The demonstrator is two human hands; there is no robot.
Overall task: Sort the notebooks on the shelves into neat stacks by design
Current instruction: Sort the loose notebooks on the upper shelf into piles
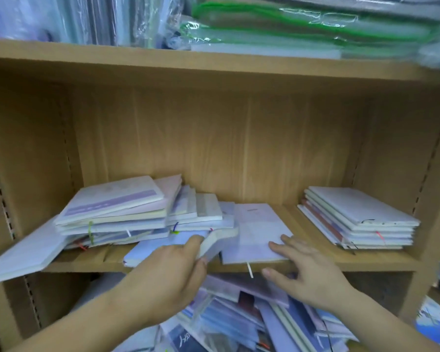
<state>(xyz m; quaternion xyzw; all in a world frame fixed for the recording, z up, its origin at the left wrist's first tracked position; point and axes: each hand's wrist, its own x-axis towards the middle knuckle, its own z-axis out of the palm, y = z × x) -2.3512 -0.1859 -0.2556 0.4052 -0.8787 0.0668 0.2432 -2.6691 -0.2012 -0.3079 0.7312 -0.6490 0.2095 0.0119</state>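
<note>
On shelf [341,262]: right stack [358,219] neat, left pile [122,214] messy. Left hand [168,273] grips notebook [219,240]; right hand [308,270] flat, open.

Shelving and stationery, surfaces as we find them.
We list the shelf board [341,263] and back panel [214,148] as matt wood-grain laminate; the left pile [112,207], right stack [358,219] and bent notebook [221,238] as matt paper covers over cream page edges; the far upper packs [302,29] as glossy, crinkled clear plastic; the near lower heap [239,321] as shinier printed covers.
</note>
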